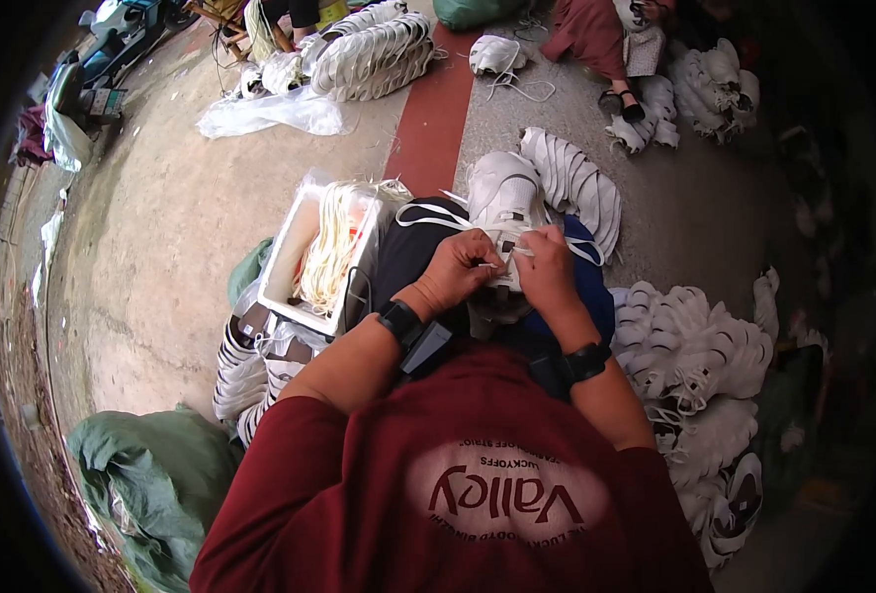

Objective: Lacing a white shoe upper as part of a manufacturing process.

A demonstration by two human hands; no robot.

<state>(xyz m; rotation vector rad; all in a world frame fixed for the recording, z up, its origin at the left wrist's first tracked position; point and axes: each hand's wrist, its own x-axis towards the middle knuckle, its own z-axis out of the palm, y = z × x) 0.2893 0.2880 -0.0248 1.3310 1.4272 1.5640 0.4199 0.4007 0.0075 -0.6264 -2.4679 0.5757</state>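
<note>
A white shoe upper (503,185) rests between my knees, its toe pointing away from me. Loose ends of a white shoelace (428,211) loop out over both legs. My left hand (461,267) is at the left side of the shoe opening, fingertips pinched on the lace. At the right side, my right hand (547,265) is also closed in a pinch on the lace, close to the eyelets. The exact grip of the fingertips is too small to make out fully.
To my left stands a white foam box (278,265) with a bundle of cream laces (331,242). Nested shoe uppers (581,188) lie beyond the shoe; another pile (690,346) sits at my right. A green sack (151,484) is at lower left. Another person's foot (624,102) shows far right.
</note>
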